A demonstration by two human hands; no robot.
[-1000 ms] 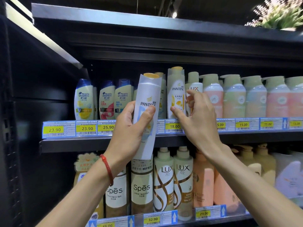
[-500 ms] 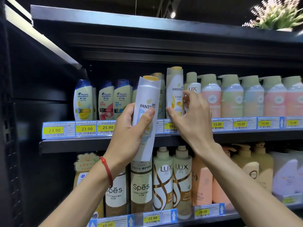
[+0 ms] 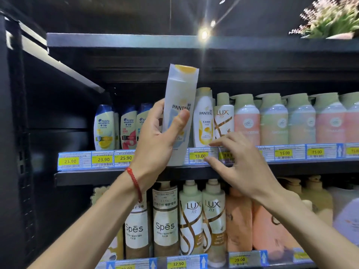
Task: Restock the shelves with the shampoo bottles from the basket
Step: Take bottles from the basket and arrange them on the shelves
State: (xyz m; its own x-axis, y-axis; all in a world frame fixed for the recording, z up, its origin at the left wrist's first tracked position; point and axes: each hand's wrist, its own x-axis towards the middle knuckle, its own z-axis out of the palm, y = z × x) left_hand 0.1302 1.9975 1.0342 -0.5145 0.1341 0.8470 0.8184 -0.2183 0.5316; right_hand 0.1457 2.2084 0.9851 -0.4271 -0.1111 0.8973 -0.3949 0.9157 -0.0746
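Observation:
My left hand [image 3: 158,138] grips a tall white Pantene bottle [image 3: 180,94] with a yellow cap, held upright and slightly tilted in front of the upper shelf [image 3: 81,176]. The bottle's base is level with the price-tag strip. Behind it stands another Pantene bottle [image 3: 204,123] on the shelf, with a Lux bottle [image 3: 223,121] to its right. My right hand [image 3: 239,162] hovers with spread fingers before the shelf edge, below those two bottles, holding nothing. No basket is in view.
Head & Shoulders bottles [image 3: 104,128] stand at the shelf's left, pastel pump bottles [image 3: 274,121] at its right. The lower shelf holds Spes bottles [image 3: 165,224], Lux pump bottles [image 3: 191,216] and orange bottles [image 3: 239,220]. A dark side panel [image 3: 17,133] closes the left. A plant [image 3: 334,18] sits on top.
My left hand has lifted the Pantene bottle higher, up to shelf level. My right hand has dropped from the shelved bottles down to the price-tag strip.

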